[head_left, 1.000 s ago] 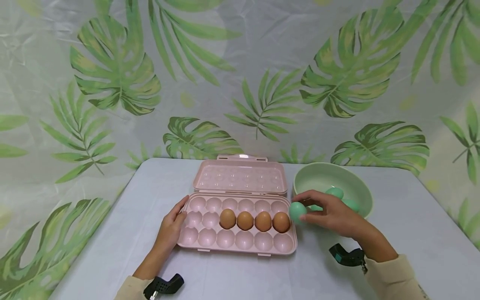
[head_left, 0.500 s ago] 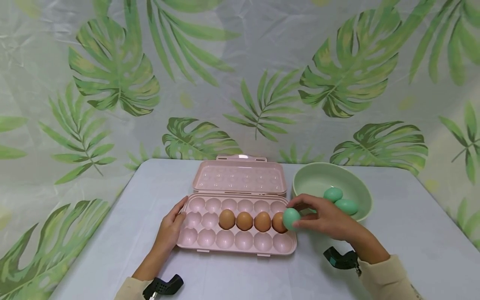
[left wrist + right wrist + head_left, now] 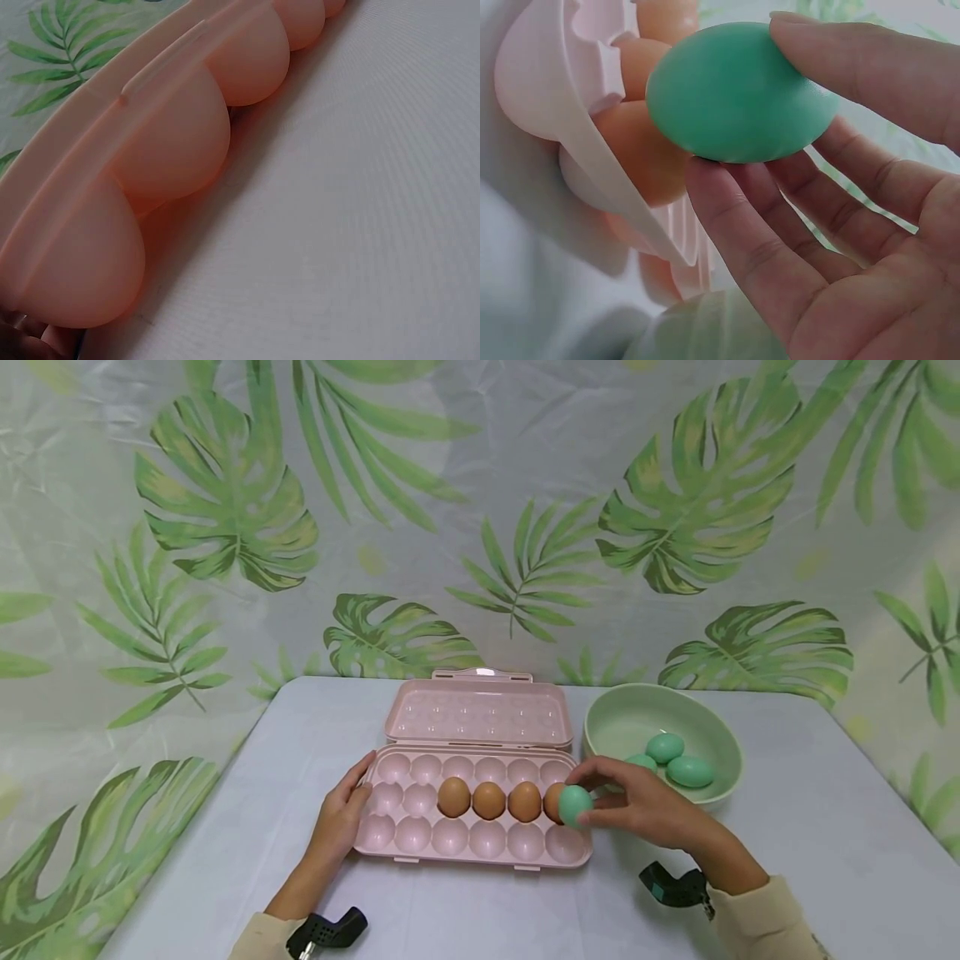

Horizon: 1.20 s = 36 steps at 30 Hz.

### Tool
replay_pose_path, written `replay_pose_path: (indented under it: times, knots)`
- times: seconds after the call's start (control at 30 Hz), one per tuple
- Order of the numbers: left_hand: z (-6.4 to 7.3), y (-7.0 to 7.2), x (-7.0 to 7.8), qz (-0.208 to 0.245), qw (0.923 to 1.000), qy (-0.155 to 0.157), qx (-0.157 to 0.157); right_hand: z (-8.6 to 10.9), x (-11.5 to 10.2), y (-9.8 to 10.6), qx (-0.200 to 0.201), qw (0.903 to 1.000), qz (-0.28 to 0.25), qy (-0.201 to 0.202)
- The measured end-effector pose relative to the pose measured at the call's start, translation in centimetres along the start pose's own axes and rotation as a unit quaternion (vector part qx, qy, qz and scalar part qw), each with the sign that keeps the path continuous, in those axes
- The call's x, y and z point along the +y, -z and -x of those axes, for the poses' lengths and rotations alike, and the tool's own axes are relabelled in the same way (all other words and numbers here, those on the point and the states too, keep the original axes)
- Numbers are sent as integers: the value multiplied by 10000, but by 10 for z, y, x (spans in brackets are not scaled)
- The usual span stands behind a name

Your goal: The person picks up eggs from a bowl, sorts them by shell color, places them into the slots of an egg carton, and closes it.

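Note:
My right hand (image 3: 641,797) pinches a green egg (image 3: 575,806) between thumb and fingertips, over the right end of a pink egg box (image 3: 551,862). Seen from the right wrist, the green egg (image 3: 735,94) lies on its side just off the box, overlapping a brown egg (image 3: 641,150). Several brown eggs (image 3: 489,802) sit in the middle row, the rightmost partly hidden behind the green one. At the box's left edge my left hand (image 3: 341,814) grips the rim; its fingers (image 3: 30,341) barely show in the bottom corner of the left wrist view.
The box's lid (image 3: 480,714) lies folded back behind it. To the right stands a light green bowl (image 3: 622,710) with three green eggs (image 3: 690,771) visible inside. A white cloth covers the table (image 3: 450,918), and a leaf-print sheet (image 3: 517,485) hangs behind.
The right hand has carried the green egg left from beside the bowl, over the box's right end, then slightly lower. The left hand has kept its place.

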<state>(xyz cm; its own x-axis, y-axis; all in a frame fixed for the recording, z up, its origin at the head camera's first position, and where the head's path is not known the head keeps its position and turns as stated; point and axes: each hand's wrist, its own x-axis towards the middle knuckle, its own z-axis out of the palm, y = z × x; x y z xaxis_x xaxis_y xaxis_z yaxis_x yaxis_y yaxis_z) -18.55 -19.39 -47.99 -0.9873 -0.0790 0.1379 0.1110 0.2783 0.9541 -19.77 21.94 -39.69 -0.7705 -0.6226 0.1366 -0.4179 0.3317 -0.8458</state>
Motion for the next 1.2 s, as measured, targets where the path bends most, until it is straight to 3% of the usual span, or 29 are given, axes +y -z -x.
replay_pose_path:
  times: [0.4, 0.87, 1.2]
  knots:
    - [1, 0, 1, -61, 10000, 31, 36, 0, 4, -9, -111, 9997, 56, -203]
    - [1, 0, 1, -16, 10000, -4, -45, 0, 0, -15, -87, 9945, 1027, -208]
    - [1, 0, 2, -61, 9999, 72, -48, 1, -4, -19, -160, 9921, 1240, -126]
